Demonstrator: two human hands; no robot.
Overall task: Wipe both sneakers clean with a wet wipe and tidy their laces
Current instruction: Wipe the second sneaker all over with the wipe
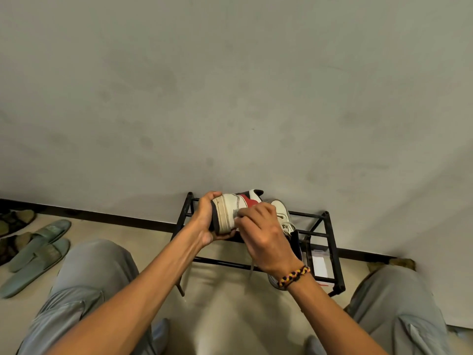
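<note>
1. Right hand [263,234]: its fingers [245,221] are curled and pressed together on a small grey crumpled wet wipe [236,213], holding it flat against the side of the held shoe, at centre frame.
2. Left hand [204,221]: fingers wrapped around the sole end of the white leather sneaker with a red panel and black trim [238,203], thumb beneath, gripping it firmly and tipping it on its side above the rack.
3. The second white sneaker [281,213] sits just right of and behind the right hand, mostly hidden by it; its grey loose lace [252,267] hangs down below the wrist, which wears a braided yellow, red and black wristband [294,276].
4. Step in hand, as judged: wiping the side panel and sole edge. Good practice would be short strokes along the sole rim, the left hand bracing against the push, and the wipe refolded to a clean face once soiled.
5. Edges: the black metal two-tier shoe rack [330,242] lies directly beneath, against the grey wall [230,85]; its bars could catch the hanging lace.
6. Open room: bare pale floor [220,290] between the knees in grey trousers [84,278]. A pair of green slippers [38,249] lies well apart at left.
</note>
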